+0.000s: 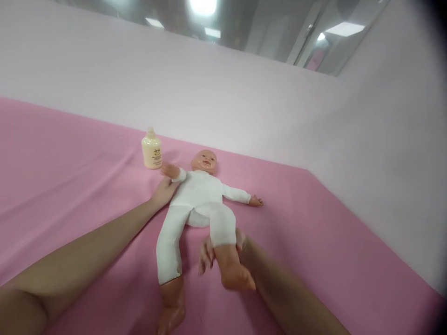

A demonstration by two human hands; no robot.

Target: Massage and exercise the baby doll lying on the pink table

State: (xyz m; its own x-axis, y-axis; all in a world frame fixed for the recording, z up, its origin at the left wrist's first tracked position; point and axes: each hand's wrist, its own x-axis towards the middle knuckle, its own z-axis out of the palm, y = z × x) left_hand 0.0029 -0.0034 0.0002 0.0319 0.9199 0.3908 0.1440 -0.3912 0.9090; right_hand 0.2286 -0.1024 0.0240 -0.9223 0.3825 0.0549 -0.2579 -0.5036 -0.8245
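Observation:
A baby doll (195,193) in a white body suit lies on its back, head away from me. My left hand (166,190) is closed at the doll's side, just below its raised arm; its fingers are largely hidden by the doll. Under the doll's leg (223,228) on the right passes my right hand (207,253), curled around it from below, fingers showing on the inner side. That leg is lifted and bent. The other leg (169,246) stretches towards me.
A cream pump bottle (152,150) stands beyond my left hand, near the wall. Pink covering (87,153) with some creases spreads over the surface. A pale wall (223,102) rises behind, with a window (265,28) above it; another wall (391,153) closes the right side.

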